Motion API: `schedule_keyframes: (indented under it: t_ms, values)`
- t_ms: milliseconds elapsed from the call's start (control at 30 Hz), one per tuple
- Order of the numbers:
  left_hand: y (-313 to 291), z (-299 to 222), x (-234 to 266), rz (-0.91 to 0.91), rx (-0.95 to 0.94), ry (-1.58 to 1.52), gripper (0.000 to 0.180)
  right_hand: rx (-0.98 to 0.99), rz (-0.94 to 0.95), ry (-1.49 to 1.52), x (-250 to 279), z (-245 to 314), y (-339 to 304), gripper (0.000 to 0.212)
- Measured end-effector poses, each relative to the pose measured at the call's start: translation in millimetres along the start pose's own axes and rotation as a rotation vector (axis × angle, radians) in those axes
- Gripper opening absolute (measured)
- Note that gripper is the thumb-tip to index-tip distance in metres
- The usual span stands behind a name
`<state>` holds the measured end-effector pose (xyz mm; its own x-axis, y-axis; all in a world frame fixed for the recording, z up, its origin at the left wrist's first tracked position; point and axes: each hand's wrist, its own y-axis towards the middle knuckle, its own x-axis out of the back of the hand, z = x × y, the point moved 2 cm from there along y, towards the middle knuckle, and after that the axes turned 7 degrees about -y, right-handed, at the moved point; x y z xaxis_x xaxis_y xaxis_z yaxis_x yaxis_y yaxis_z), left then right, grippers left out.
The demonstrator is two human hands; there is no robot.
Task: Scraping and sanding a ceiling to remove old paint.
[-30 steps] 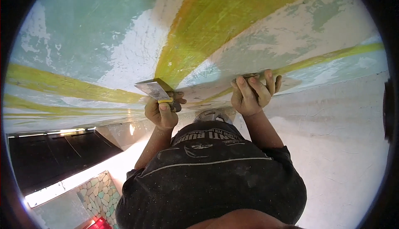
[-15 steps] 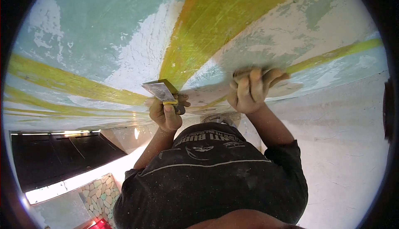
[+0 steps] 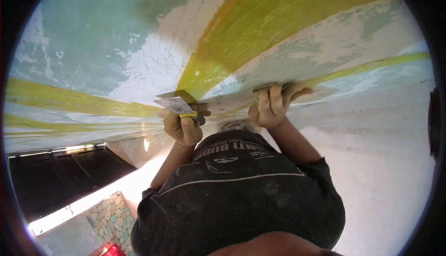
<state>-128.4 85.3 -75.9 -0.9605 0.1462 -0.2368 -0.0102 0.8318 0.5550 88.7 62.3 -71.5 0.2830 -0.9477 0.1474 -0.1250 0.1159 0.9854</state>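
Observation:
My left hand (image 3: 185,128) is closed around the handle of a putty knife, its flat metal blade (image 3: 174,104) pointing up and left beside the painted wall (image 3: 139,65). Yellow and black show at the handle, and the blade throws a shadow on the paint. To the right, my right hand (image 3: 272,107) presses a thin, dark-edged piece of sandpaper (image 3: 264,88) flat against the wall, fingers bent over it. Most of that piece is hidden under the fingers. Green and yellow paint on the wall is worn through to white in broad patches.
A plain whitish wall (image 3: 371,163) meets the painted one on the right. Lower left are a dark panel (image 3: 60,177), a strip of pebble-like stone (image 3: 111,219) and a red object (image 3: 113,250). My dark shirt fills the lower middle.
My right hand has moved slightly down and left along the wall with the sandpaper. My left hand keeps its hold on the putty knife, its blade tilted a little flatter.

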Motion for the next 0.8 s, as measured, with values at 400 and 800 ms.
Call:
schedule_keyframes:
  t_ms: [400, 800]
  values:
    - [0, 0, 1, 0.0, 0.024, -0.001, 0.062, 0.063, 0.141, -0.089, 5, 3, 21, 0.038]
    - [-1, 11, 10, 0.021, -0.018, 0.014, 0.053, -0.017, -0.02, 0.017, 0, 7, 120, 0.033]
